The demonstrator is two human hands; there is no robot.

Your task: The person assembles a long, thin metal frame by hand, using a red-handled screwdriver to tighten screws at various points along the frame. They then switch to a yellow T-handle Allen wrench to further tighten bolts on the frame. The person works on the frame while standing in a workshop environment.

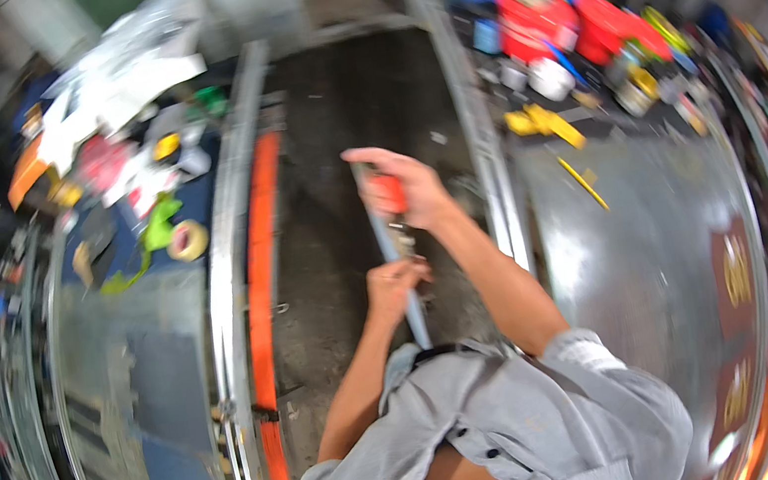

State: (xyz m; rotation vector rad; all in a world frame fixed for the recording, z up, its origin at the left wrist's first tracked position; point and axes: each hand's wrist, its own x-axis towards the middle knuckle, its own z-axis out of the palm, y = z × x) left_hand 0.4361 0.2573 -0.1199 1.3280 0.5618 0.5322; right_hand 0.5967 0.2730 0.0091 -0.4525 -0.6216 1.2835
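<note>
In front of my waist, my right hand (pixel 411 185) is closed around a red object (pixel 390 193), with its index finger stretched out past it. A short metal piece (pixel 401 237) shows between that object and my left hand (pixel 394 286). The left fingers are closed near the piece's lower end, and what they pinch is too blurred to make out. A long, narrow pale strip (pixel 385 235) runs beside both hands, from the right fingers down towards my waist. Whether it joins the red object I cannot tell.
Long metal-edged tables flank me. The left table (pixel 97 331) bears a roll of tape (pixel 187 240), green scraps and crumpled sheets; an orange bar (pixel 260 229) lines its inner side. On the right table (pixel 604 235) are yellow pieces (pixel 545 125), red containers (pixel 538 20) and cans.
</note>
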